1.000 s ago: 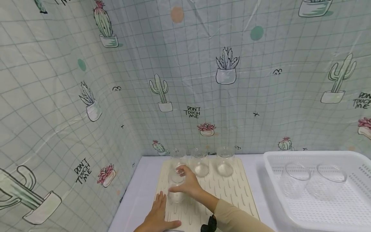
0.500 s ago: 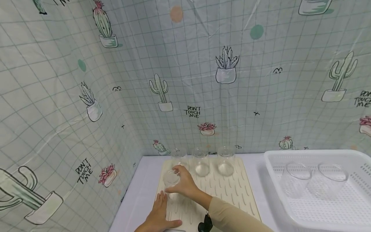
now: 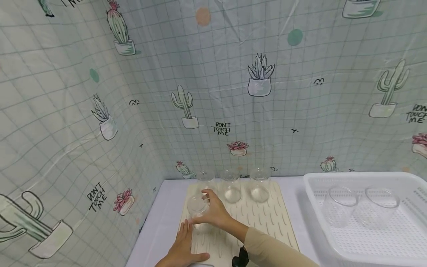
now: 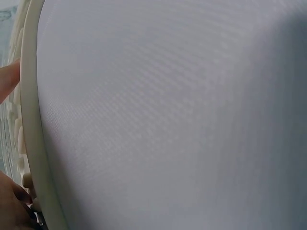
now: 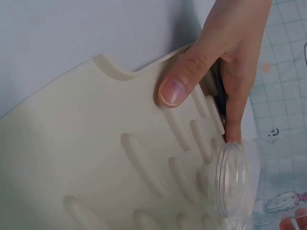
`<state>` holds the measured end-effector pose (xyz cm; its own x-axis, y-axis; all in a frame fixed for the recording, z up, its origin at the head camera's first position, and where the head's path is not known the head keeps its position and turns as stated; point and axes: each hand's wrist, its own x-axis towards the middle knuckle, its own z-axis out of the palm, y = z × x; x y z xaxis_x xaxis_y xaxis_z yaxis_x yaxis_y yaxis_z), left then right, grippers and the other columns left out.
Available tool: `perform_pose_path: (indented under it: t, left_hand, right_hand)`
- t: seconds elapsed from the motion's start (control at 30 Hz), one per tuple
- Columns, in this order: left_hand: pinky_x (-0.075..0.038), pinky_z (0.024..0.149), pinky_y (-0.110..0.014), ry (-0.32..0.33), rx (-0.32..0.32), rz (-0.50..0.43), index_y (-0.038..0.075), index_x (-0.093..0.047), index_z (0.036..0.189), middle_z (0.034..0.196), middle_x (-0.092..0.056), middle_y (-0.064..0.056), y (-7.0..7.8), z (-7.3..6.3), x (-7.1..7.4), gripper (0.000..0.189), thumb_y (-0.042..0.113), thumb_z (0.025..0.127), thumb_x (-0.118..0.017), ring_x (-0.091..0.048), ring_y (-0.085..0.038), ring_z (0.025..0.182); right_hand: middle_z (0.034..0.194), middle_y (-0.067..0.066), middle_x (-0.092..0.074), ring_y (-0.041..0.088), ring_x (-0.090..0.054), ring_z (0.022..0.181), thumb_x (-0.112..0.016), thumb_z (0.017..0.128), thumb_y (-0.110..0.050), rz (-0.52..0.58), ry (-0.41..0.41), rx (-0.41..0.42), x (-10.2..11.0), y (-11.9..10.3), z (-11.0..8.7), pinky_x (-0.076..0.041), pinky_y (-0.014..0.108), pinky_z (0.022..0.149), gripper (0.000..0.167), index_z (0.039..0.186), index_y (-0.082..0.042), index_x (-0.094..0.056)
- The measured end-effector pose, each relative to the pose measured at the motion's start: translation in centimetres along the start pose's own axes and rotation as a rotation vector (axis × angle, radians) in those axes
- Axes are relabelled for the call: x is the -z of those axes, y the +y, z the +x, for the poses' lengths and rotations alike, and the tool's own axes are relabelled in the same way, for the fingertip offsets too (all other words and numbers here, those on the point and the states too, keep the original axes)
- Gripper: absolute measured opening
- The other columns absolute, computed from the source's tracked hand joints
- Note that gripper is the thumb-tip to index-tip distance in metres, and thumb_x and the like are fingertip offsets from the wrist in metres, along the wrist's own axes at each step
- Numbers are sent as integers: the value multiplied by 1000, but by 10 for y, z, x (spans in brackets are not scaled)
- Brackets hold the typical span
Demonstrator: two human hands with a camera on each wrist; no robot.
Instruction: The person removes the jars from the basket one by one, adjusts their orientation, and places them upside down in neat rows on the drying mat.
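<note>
A clear cup [image 3: 196, 208] stands at the left side of the cream ridged mat [image 3: 267, 230], in front of another clear cup in the back row. My right hand [image 3: 217, 212] holds it, thumb on the near side and fingers curled round the far side. In the right wrist view the cup [image 5: 230, 184] appears at lower right, its ringed end over the mat. My left hand [image 3: 181, 244] lies at the mat's left edge with straight fingers, thumb [image 5: 180, 84] spread over the mat's surface. In the left wrist view, the mat's rim [image 4: 29, 96] runs along the left side.
Three clear cups stand in a row at the back of the mat, the rightmost cup [image 3: 259, 187] among them. To the right, a white perforated basket [image 3: 320, 237] holds two clear cups [image 3: 377, 209]. A cactus-print sheet [image 3: 213, 74] hangs close behind and left.
My right hand has shifted the cup slightly left on the mat, mostly in the first half second. My left hand stays in place at the mat's edge.
</note>
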<state>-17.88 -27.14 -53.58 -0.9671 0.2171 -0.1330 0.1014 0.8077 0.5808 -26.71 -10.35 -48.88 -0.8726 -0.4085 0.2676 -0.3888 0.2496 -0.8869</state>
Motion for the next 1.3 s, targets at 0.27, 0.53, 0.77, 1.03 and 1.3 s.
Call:
perform_pose_path:
  t: [0.27, 0.53, 0.77, 1.03, 1.3]
  left_hand:
    - [-12, 112, -68, 4, 12, 21, -21, -15, 148, 156, -1, -41, 2, 0, 3, 123, 60, 78, -77, -2, -57, 143]
    - [-14, 111, -69, 16, 35, 4, -20, -16, 149, 156, -2, -41, 1, 0, 2, 125, 60, 76, -79, -2, -57, 143]
    - [-11, 110, -71, 26, 14, -21, -22, -15, 148, 155, -2, -43, -2, 2, 0, 128, 62, 75, -79, -1, -60, 142]
    - [-12, 111, -70, 42, 19, -31, -21, -15, 148, 155, -2, -41, 1, 1, -2, 123, 53, 76, -82, -1, -58, 143]
    - [-9, 112, -69, 26, 4, -27, -22, -15, 147, 155, 0, -42, 2, 1, -1, 122, 51, 77, -82, 0, -58, 143]
  right_hand:
    - [128, 18, -55, 39, -53, 119, -93, 70, -25, 125, 25, -47, 26, -5, -6, -50, 52, 93, 90, 142, -3, -43]
    - [124, 10, -62, 36, -57, 117, -90, 76, -20, 242, 25, -61, 61, -19, -11, -47, 50, 98, 69, 133, -2, -56]
    - [125, 13, -64, 33, -60, 117, -85, 82, -20, 285, -34, -53, 96, -28, -16, -51, 40, 95, 65, 135, 1, -55]
    - [121, 13, -65, 36, -58, 117, -81, 85, -15, 290, -12, -62, 140, -34, -25, -51, 31, 93, 56, 133, 0, -55]
    - [120, 18, -65, 27, -62, 111, -77, 89, -15, 195, 71, -32, 190, -28, -43, -52, 27, 90, 49, 130, 3, -57]
